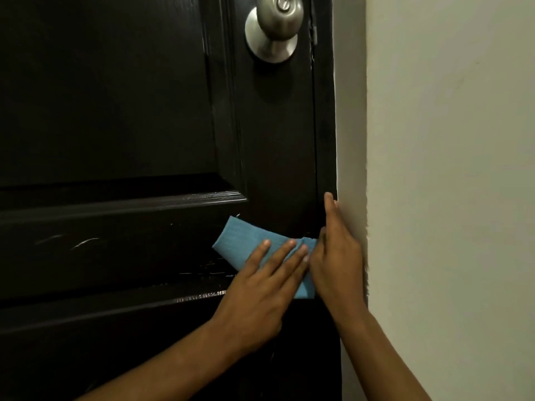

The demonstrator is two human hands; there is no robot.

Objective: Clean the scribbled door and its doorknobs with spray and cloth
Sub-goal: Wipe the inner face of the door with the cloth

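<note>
A dark panelled door (121, 99) fills the left of the head view, with faint white scribbles (84, 243) on its lower rail. A brushed metal doorknob (273, 26) sits at the top, near the door's right edge. A folded blue cloth (243, 241) lies flat against the door below the knob. My left hand (260, 287) presses on the cloth with the fingers spread flat. My right hand (337, 256) lies along the door's right edge with the fingers straight up, its thumb side touching the cloth's right end. No spray bottle is in view.
A pale wall (448, 169) runs down the right side, with a rough corner edge (366, 140) next to the dark door frame (325, 111). More white scratch marks (202, 273) show on the moulding left of my left hand.
</note>
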